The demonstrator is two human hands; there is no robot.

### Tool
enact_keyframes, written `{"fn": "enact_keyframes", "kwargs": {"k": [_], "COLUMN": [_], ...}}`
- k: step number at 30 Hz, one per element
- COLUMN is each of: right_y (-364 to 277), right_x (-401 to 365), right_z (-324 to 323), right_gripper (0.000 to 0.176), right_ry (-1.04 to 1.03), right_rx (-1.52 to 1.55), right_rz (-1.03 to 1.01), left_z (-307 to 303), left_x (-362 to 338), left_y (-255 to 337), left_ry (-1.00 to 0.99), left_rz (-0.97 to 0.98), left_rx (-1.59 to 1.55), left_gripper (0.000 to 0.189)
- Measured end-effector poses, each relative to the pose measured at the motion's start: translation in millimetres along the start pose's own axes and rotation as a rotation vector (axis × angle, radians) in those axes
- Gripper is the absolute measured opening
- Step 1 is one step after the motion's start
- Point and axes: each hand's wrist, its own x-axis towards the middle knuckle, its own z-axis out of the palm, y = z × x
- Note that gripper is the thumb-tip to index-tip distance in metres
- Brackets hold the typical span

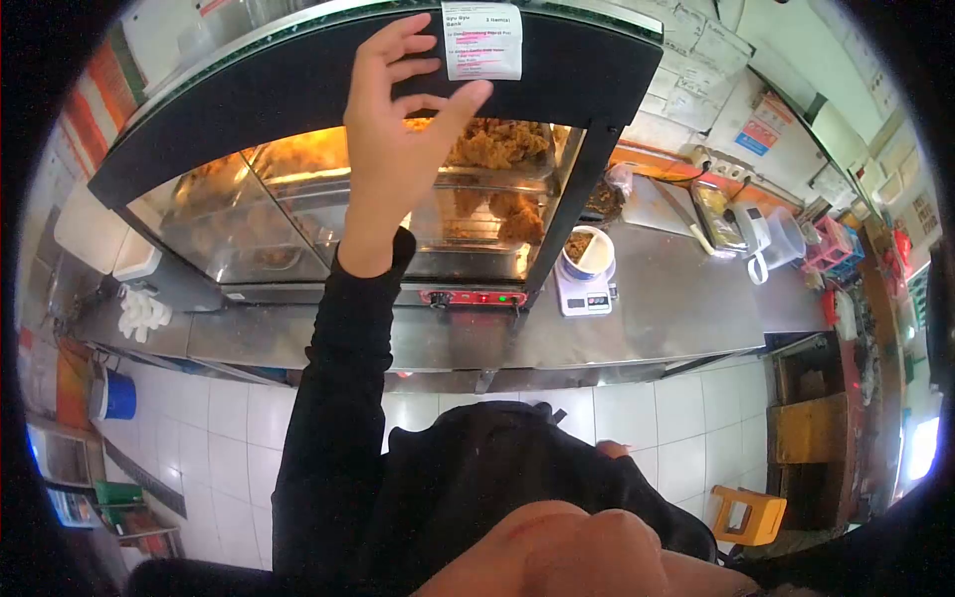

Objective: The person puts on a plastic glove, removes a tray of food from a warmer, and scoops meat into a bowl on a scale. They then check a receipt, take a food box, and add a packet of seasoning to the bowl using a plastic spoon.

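Right hand (612, 450) low against your black top, mostly hidden, so can't tell its fingers. Left hand (398, 129) raised, fingers released and spread, thumb tip at the lower edge of the paper ticket (482, 40) on the warmer (249, 99) hood.

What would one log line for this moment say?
left hand: open, raised | thumb at paper slip | slip on warmer cabinet top | fried chicken inside
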Motion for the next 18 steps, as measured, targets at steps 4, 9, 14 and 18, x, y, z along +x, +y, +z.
{"fn": "enact_keyframes", "kwargs": {"k": [4,9,14,18], "right_y": [-10,-21,-6,-7], "right_x": [24,26,42,42], "right_z": [-30,-122,-250,-331], "right_gripper": [0.038,0.027,0.036,0.049], "right_ry": [0.335,0.900,1.246,1.054], "right_rx": [0.978,0.905,1.268,1.463], "right_rz": [-0.333,-0.425,-0.303,-0.107], "left_z": [4,-22,-58,-65], "left_x": [7,-34,-103,-134], "left_y": [-21,-22,-15,1], "left_ry": [-0.112,-0.515,-0.521,-0.462], "left_rz": [-0.049,-0.326,-0.527,-0.800], "left_rx": [-0.008,-0.225,-0.252,-0.345], "left_gripper": [0.044,0.035,0.054,0.065]}}
